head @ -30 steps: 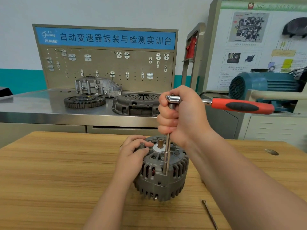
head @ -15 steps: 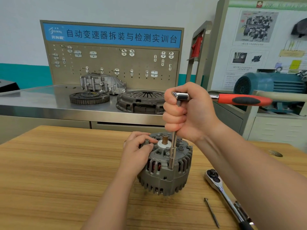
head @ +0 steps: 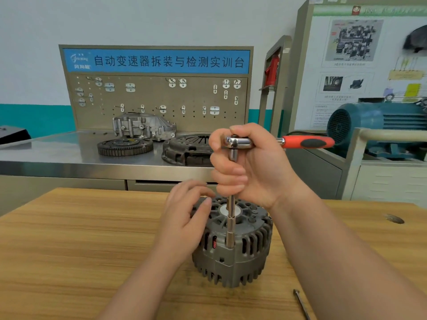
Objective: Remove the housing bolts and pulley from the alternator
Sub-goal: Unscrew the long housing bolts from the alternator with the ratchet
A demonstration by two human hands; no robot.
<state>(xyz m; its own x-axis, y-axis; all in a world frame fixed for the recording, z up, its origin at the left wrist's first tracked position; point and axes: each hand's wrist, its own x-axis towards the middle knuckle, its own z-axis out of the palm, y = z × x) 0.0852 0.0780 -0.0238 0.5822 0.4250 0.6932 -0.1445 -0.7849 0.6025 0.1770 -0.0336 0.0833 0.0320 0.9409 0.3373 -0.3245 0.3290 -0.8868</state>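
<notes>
On the wooden table (head: 69,250) the alternator (head: 245,257) stands on end, so its bolts are reached from above. My right hand (head: 251,167) wraps around the ratchet (head: 307,142) near its head, to hold the extension (head: 230,229) upright on a rim bolt (I judge). My left hand (head: 184,218) rests loose-fingered on the alternator's top edge, steadying it.

Right hand (head: 249,167) grips ratchet (head: 240,143). Alternator (head: 231,257) directly below, on table (head: 69,250). Left hand (head: 184,218) lower left, bolt (head: 301,303) lower right.
</notes>
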